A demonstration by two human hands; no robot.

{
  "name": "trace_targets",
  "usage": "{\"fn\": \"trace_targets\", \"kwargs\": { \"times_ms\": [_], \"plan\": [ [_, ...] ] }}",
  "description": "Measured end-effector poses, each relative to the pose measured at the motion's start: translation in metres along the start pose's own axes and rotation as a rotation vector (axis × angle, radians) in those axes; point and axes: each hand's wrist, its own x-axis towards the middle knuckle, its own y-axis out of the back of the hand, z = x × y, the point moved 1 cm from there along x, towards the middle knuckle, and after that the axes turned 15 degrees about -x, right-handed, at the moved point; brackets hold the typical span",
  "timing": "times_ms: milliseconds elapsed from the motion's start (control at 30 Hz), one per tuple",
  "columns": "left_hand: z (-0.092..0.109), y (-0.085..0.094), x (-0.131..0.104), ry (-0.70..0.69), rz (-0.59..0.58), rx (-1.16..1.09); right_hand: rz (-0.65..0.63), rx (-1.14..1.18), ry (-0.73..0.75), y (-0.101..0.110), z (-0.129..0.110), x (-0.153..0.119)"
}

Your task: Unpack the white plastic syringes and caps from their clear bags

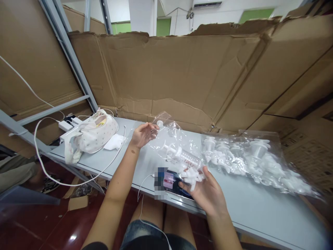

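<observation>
White parts point(192, 176) held in half-closed right grip point(211, 195); left grip point(143, 134) part-curled, hold unclear; phone point(173, 181) beneath, bagged pieces point(258, 148) rightward.

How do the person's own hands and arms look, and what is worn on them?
The left hand and right hand are bare, without gloves; no watch or bracelet shows. Both forearms are uncovered too. A black left sleeve shows at the picture's lower edge.

Cardboard point(166, 69) stands along the back of the desk point(249, 203). The pouch point(97, 133) sits at the left end, a tissue point(114, 142) just right of it, plugs point(65, 125) to its left. Mid-desk, the phone point(174, 181) lies nearest the front edge, the syringe point(189, 158) behind it; bagged parts point(234, 154) lie on the right.
</observation>
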Motion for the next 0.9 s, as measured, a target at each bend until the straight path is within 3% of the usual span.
{"fn": "trace_targets", "kwargs": {
  "times_ms": [233,533,900],
  "plan": [
    [-0.003,-0.002,-0.003,0.031,-0.165,0.092,0.109,-0.079,0.062,0.012,-0.017,0.004],
    [-0.010,-0.007,-0.004,0.090,-0.233,0.236,0.086,-0.097,0.055,0.015,-0.018,0.005],
    [-0.018,-0.006,0.003,0.024,-0.131,0.470,0.113,-0.270,0.200,0.024,-0.041,0.012]
  ]
}}
